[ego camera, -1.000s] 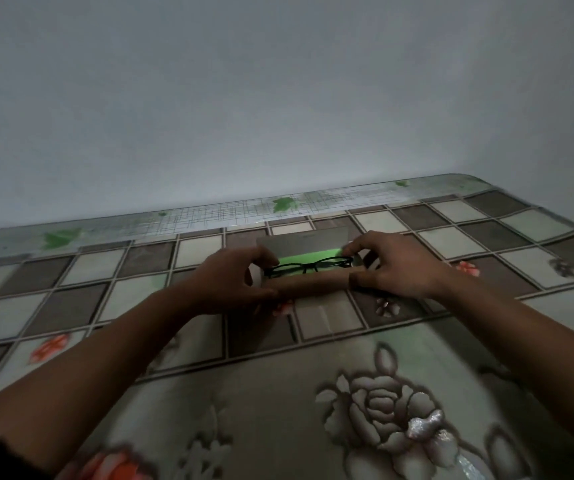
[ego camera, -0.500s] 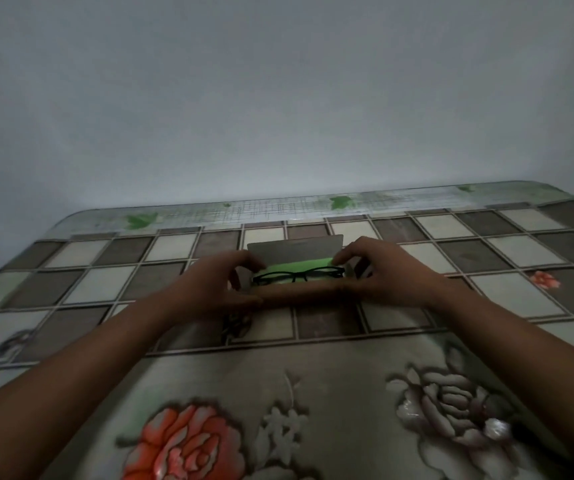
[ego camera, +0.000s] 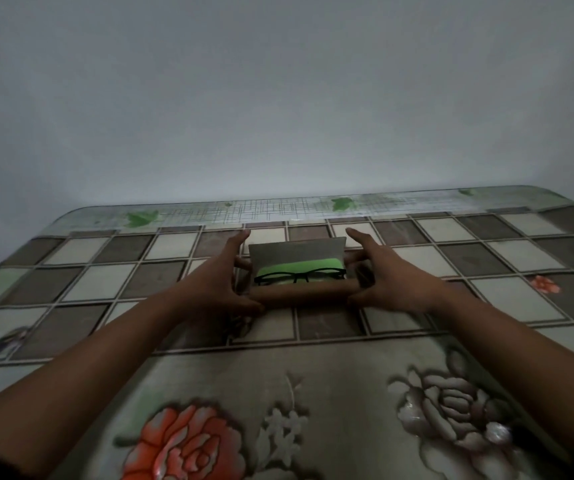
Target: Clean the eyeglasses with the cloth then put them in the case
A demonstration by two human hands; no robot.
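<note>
An open brown eyeglass case (ego camera: pixel 296 250) stands on the table with its grey lid raised toward the wall. Black-framed eyeglasses (ego camera: pixel 299 274) lie inside it on a green cloth (ego camera: pixel 296 264). My left hand (ego camera: pixel 216 285) clasps the case's left end, thumb on the front wall, one finger behind the lid, the index finger stretched out past it. My right hand (ego camera: pixel 389 282) mirrors this at the right end. Neither hand touches the glasses.
The table (ego camera: pixel 278 393) wears a glossy cover with brown and cream checks and large printed roses near me. Its far edge meets a plain grey wall (ego camera: pixel 278 116). The left table corner drops off at the far left.
My fingertips have come off the eyeglasses and moved out to the two ends of the case, fingers now spread. The glasses rest lower in the case. My head view shifted left and back.
</note>
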